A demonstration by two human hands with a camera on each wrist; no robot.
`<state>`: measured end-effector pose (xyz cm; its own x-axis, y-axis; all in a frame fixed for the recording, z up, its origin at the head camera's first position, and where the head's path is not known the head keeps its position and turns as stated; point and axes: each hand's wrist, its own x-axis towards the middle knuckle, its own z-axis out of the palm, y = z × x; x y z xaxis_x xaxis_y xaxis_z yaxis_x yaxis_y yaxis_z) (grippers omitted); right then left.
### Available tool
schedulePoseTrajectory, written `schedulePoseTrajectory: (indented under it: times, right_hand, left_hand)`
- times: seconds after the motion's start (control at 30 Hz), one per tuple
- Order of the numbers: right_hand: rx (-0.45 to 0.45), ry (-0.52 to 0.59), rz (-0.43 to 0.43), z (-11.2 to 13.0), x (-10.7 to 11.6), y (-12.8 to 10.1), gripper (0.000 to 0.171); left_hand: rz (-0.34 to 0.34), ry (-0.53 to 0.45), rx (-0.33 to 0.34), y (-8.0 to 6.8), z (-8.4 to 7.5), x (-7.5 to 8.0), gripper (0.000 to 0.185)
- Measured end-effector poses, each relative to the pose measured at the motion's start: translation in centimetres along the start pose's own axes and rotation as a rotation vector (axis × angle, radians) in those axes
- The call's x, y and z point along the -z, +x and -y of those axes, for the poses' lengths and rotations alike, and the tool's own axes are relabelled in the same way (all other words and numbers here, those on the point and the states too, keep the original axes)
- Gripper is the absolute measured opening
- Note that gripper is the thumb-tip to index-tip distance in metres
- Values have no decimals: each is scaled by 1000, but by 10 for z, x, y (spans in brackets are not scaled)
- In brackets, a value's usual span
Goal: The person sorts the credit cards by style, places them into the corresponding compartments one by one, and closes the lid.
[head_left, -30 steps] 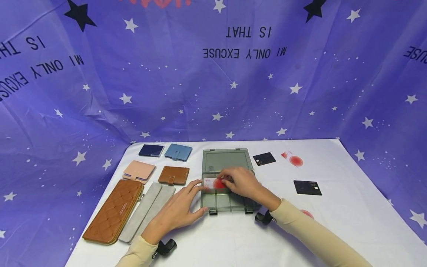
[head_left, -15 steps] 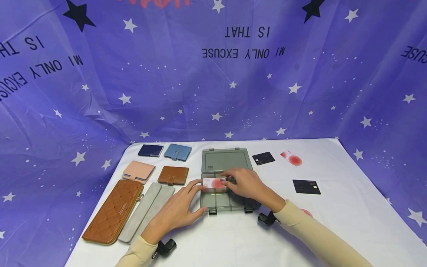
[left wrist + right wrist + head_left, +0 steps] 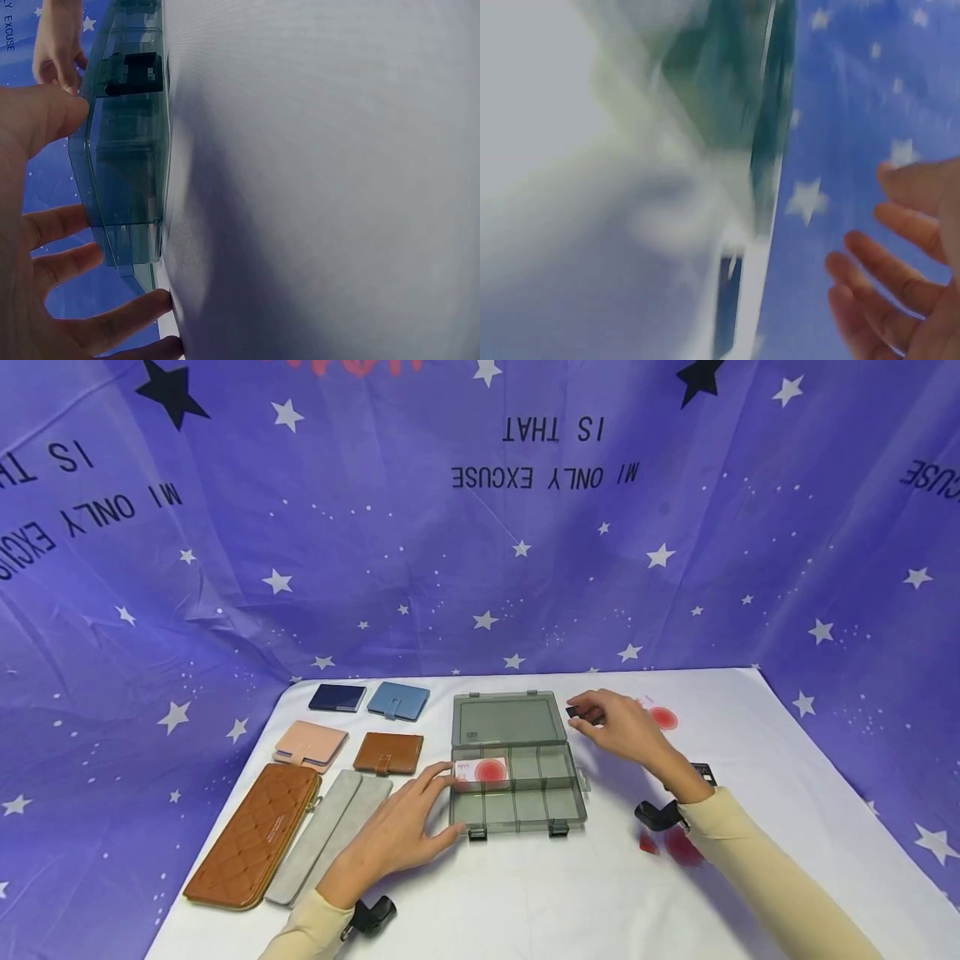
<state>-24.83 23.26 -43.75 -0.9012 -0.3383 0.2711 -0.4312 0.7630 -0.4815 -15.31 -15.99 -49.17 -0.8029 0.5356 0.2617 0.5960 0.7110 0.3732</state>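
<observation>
A translucent grey-green compartment box (image 3: 507, 720) lies open on the white table, lid folded back. Across its back-left compartments rests a white card with a red circle (image 3: 491, 770). My left hand (image 3: 396, 827) touches the box's left side with spread fingers, the thumb at the front-left corner; the left wrist view shows the thumb (image 3: 56, 120) on the rim. Beyond the box's right side, my right hand (image 3: 626, 731) is over a black card (image 3: 574, 712), partly covering it. Spread fingers with nothing between them appear in the blurred right wrist view (image 3: 889, 277).
Left of the box lie a navy card holder (image 3: 337, 697), blue wallet (image 3: 398, 701), pink wallet (image 3: 311, 743), brown wallet (image 3: 388, 752), quilted brown purse (image 3: 255, 839) and grey wallet (image 3: 330, 835). At right are red-and-white cards (image 3: 663, 718) and another black card (image 3: 705, 772), partly hidden by the wrist.
My right hand has let go of the red-circle card, leaving it in the box, and has moved right and back to the black card. My left hand stays in place.
</observation>
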Motion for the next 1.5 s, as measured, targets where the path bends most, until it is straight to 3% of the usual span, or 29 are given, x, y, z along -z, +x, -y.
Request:
schedulePoseTrajectory:
  times: [0.43, 0.63, 0.77, 1.0, 1.3, 1.5]
  right_hand:
    - [-274, -88, 32, -113, 38, -14, 48]
    - [-391, -190, 111, -144, 50, -24, 66]
    - [-440, -216, 153, -151, 51, -29, 77]
    - [-422, -199, 153, -154, 51, -32, 71]
    - [-308, -174, 63, -151, 43, -34, 60]
    - [-303, -138, -30, -141, 43, -33, 37]
  left_hand:
    - [18, -10, 20, 1, -1, 0, 62]
    - [25, -23, 13, 2, -4, 0, 61]
    - [23, -24, 8, 2, -5, -1, 60]
    - [18, -22, 3, 0, -5, -1, 59]
    - [9, -18, -2, 0, -3, -1, 60]
    - [19, -16, 11, -1, -2, 0, 61]
